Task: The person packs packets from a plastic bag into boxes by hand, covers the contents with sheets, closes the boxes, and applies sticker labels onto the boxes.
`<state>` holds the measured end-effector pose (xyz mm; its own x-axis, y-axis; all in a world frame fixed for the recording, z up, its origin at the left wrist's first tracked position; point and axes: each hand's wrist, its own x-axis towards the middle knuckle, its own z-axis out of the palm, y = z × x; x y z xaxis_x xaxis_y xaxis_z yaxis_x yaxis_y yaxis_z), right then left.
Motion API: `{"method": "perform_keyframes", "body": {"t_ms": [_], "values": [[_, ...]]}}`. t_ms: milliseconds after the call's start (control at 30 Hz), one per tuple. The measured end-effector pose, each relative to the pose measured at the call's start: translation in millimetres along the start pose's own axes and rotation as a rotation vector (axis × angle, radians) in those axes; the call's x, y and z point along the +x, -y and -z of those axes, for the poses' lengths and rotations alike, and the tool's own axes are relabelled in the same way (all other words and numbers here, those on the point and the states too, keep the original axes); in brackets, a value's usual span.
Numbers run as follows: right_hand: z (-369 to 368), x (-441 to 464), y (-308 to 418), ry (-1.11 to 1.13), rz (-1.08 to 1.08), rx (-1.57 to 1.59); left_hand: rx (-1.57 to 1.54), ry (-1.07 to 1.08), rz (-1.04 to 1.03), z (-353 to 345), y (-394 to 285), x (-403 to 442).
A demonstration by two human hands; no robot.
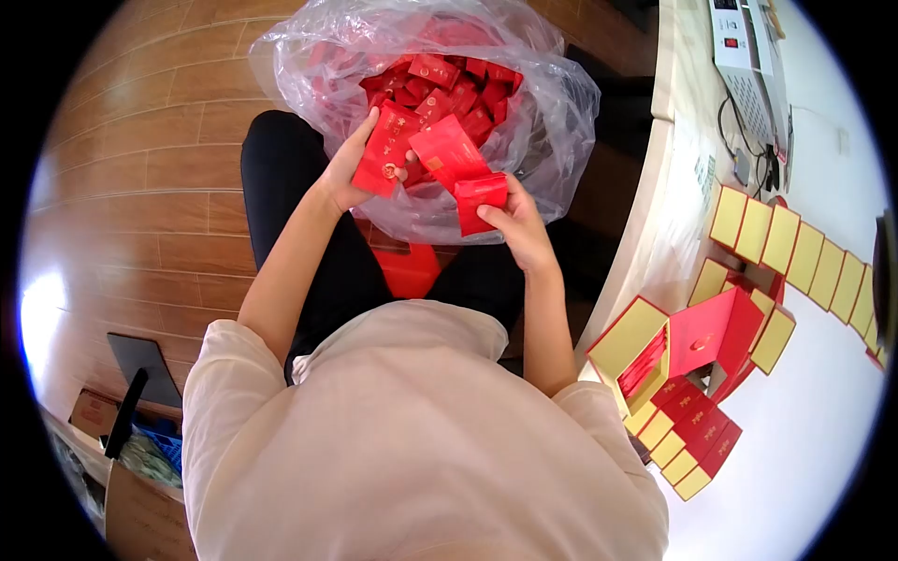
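Observation:
Over a big clear plastic bag (571,103) full of small red packets (435,70), my two hands hold red packets. My left hand (348,170) is closed on a flat red packet (387,145) with gold print, its thumb along the upper edge. My right hand (524,229) grips a folded red packet (482,192), thumb on its front. Another red packet (449,150) slants between the hands, its lower end meeting the folded one; which hand bears it I cannot tell.
On the white table (795,421) at right stand an open red and gold box (645,360) with red packets inside, rows of gold and red boxes (781,238) and a white device (748,70). A red stool (408,269) shows between my legs. Cartons sit at lower left.

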<state>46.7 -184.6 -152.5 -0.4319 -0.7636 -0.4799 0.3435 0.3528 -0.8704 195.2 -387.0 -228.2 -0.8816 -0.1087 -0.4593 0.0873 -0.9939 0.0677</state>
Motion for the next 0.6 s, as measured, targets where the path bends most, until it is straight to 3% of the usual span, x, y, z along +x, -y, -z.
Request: {"method": "perform_keyframes", "body": {"t_ms": [67, 133, 167, 267, 300, 367, 433, 500, 600], "values": [[1, -6, 1, -0.016, 0.037, -0.017, -0.023, 0.025, 0.057, -3, 6, -7], [-2, -11, 4, -0.122, 0.132, -0.421, 0.041, 0.0, -0.002, -3, 15, -8], [-4, -16, 6, -0.131, 0.136, -0.413, 0.052, 0.001, 0.005, 3, 19, -6], [-22, -31, 19, -0.23, 0.204, -0.839, 0.374, -0.246, -0.187, 8, 27, -6], [-23, -33, 21, -0.242, 0.205, -0.832, 0.384, -0.242, -0.181, 2, 25, -8], [-25, -36, 28, -0.138, 0.557, -1.08, 0.399, -0.32, -0.131, -3, 25, -13], [-27, -33, 25, -0.147, 0.661, -1.068, 0.514, -0.282, -0.023, 6, 24, -18], [-26, -27, 21, -0.139, 0.927, -1.106, 0.332, -0.032, 0.32, 8, 24, -26], [-29, -20, 11, -0.109, 0.992, -1.2, 0.161, 0.152, 0.413, 2, 24, -42]]}}
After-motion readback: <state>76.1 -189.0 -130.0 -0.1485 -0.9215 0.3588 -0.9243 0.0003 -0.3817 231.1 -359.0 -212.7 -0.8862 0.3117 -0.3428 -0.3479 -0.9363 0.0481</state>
